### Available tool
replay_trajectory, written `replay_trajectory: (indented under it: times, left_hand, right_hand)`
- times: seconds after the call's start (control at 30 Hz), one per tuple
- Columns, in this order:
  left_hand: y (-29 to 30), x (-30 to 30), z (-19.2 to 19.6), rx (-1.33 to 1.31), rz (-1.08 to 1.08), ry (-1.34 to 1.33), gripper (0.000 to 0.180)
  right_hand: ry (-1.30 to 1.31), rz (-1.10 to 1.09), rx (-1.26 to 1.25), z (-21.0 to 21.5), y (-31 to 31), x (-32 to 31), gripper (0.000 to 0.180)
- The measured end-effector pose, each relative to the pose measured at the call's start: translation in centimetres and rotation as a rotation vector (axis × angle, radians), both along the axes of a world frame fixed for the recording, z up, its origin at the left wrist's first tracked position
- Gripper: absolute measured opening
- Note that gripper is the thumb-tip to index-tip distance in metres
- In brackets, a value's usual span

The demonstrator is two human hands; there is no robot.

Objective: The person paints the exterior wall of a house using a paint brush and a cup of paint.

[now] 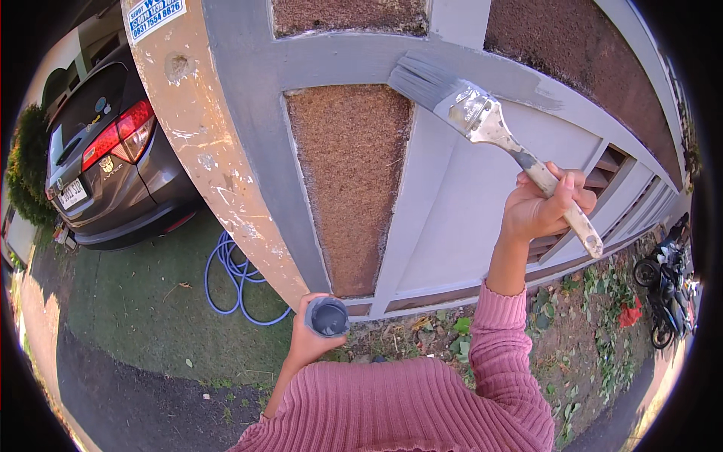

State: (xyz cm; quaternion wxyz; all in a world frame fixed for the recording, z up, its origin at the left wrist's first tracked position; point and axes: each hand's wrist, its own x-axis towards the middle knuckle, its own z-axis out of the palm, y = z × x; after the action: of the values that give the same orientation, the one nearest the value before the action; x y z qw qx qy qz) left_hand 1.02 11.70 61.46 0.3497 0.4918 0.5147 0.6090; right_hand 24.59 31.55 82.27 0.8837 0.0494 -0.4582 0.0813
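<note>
My right hand [550,200] is closed round the pale, paint-stained handle of a wide paintbrush [493,128]. Grey paint coats its bristles, whose tips touch a grey horizontal band [339,60] of the wall. Below that band lies a rough brown panel [350,188] in a grey frame. Darker, fresh-looking grey covers the band's left part, and a streak of it shows to the right of the brush. Low by the wall's foot, my left hand [305,339] wraps round a small cup [328,317] with dark grey paint inside.
A peeling tan wall edge [218,173] carries a sticker [154,16] at its top. Left of it stand a dark car [113,151] and a coiled blue hose [239,279] on the ground. Leafy plants [602,324] and a motorcycle [666,282] are at the right.
</note>
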Motion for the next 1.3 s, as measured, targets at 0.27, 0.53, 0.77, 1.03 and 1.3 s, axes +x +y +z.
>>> replay_trajectory:
  times: [0.27,0.53,0.77,1.03,1.3]
  left_hand:
    - [-0.9,-1.3,0.8,0.0,-0.017,0.022,0.07]
    - [-2.2,-2.1,0.9,0.016,-0.053,-0.021,0.071]
    - [-4.1,-3.3,1.1,0.014,-0.007,-0.057,0.072]
    - [-5.9,-4.8,0.8,0.03,-0.008,-0.017,0.071]
    - [-8.9,-6.8,0.2,0.02,0.062,-0.048,0.069]
  right_hand:
    - [-0.022,-0.239,-0.003,-1.5,-1.2,4.0,0.019]
    - [-0.145,-0.126,0.121,0.5,-2.1,-1.3,0.019]
    - [-0.121,-0.389,0.053,-1.1,-1.7,2.4,0.02]
    - [-0.165,-0.242,0.121,0.3,-3.8,-3.4,0.021]
    - [-0.1,-0.472,0.031,-0.8,-5.3,0.7,0.018]
